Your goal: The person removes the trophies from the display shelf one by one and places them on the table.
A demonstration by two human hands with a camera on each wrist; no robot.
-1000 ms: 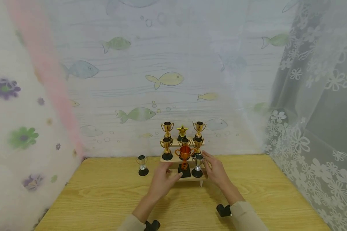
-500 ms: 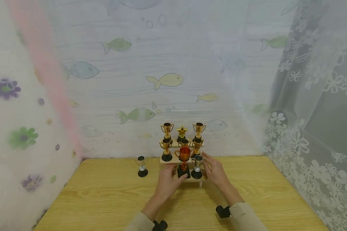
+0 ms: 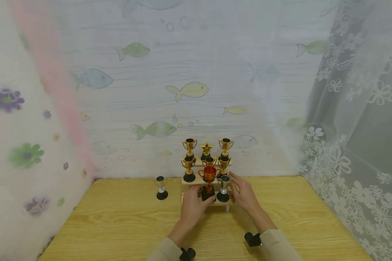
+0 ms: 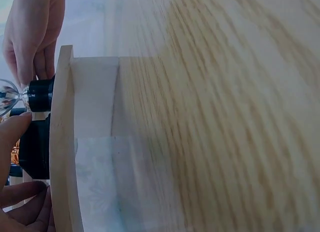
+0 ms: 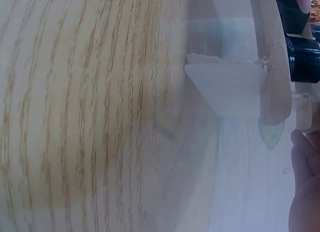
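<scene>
orange trophy (image 3: 209, 176) | left hand (image 3: 192, 204) — around its base (image 3: 207, 193) | right hand (image 3: 245, 193) — apart

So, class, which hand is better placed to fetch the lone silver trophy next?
Probably the left hand: it is nearer the lone silver trophy, though holding the orange trophy by its base; the right hand is farther, past the stand.

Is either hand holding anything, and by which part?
The left hand pinches the orange trophy by its black base. Whether the right hand grips the adjacent silver trophy cannot be told.
</scene>
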